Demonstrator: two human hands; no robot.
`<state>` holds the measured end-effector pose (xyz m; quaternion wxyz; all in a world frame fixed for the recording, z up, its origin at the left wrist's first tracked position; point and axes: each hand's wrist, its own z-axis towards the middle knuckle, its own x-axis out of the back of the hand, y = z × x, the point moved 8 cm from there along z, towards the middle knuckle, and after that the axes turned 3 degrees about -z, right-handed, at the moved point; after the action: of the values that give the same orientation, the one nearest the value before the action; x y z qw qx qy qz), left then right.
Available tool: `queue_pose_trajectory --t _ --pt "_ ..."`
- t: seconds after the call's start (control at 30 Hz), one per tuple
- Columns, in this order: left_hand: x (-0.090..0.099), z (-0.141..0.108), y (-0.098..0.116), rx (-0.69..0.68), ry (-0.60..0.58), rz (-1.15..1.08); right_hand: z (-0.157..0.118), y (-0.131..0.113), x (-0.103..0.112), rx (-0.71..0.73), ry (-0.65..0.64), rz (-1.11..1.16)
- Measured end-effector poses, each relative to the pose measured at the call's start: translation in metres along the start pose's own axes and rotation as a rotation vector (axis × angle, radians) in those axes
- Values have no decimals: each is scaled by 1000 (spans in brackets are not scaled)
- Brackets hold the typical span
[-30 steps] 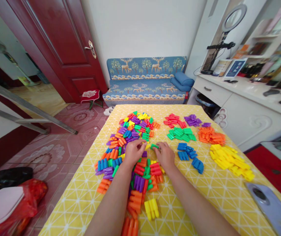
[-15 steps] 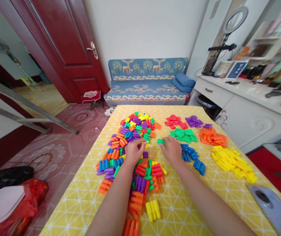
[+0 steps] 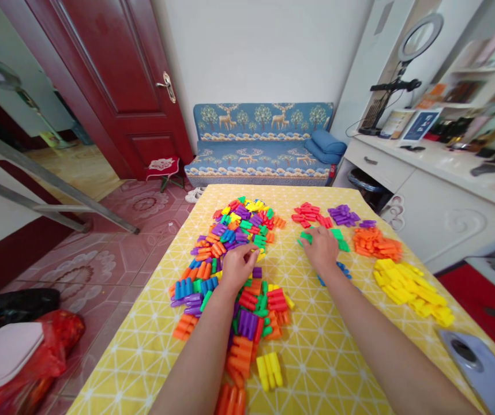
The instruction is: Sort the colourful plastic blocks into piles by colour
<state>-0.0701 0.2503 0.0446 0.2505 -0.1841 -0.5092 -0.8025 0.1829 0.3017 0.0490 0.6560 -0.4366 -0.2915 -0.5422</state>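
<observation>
My left hand is over a mixed heap of plastic building blocks in several colours. Its thumb and fingers are pinched together beside a yellow block; what is between the fingertips, if anything, is too small to make out. On the other side of the table, my right hand reaches over a pile of green blocks, its fingers bent round a green block at the pile's left edge. That hand and wrist partly cover the blue blocks.
Sorted piles of red, purple, orange and yellow blocks surround the right hand. A lone yellow block lies near the front. A phone rests at the right edge of the yellow tablecloth.
My right hand has moved away and to the right, carrying a green block from the middle of the table to the green pile. My left hand stays almost in place.
</observation>
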Motion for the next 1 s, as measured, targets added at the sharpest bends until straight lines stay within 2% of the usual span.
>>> queue_pose_trajectory --t 0.07,0.2,0.27,0.33,0.47,0.53,0.6,0.7,0.77,0.83,0.9,1.0 --pt "-2 0 2 -18 -22 -32 -18 -18 -4 44 10 271" --pt "-9 -2 4 -33 -112 -114 -60 -68 -22 193 -195 771" --pt "-11 -3 5 -33 -152 -148 -75 -85 -25 252 -253 878" --pt "-13 -4 6 -27 -180 -165 -81 -92 -25 272 -262 930" --pt "-17 -6 5 -2 -218 -172 -81 -86 -34 166 -286 989" --pt "-13 -5 4 36 -172 -232 -81 -80 -41 75 -300 1016" --pt "-3 -1 1 114 -58 -412 -81 -76 -47 -3 -309 1029" --pt "19 4 -13 281 203 -865 -81 -75 -51 -18 -334 970" --pt "30 8 -20 358 313 -1177 -81 -78 -51 17 -349 922" --pt "40 15 -20 363 359 -1438 -81 -79 -49 36 -346 901" --pt "52 21 -20 342 389 -1591 -80 -79 -49 40 -339 898" --pt "71 29 -18 351 372 -1604 -80 -77 -51 30 -337 910"
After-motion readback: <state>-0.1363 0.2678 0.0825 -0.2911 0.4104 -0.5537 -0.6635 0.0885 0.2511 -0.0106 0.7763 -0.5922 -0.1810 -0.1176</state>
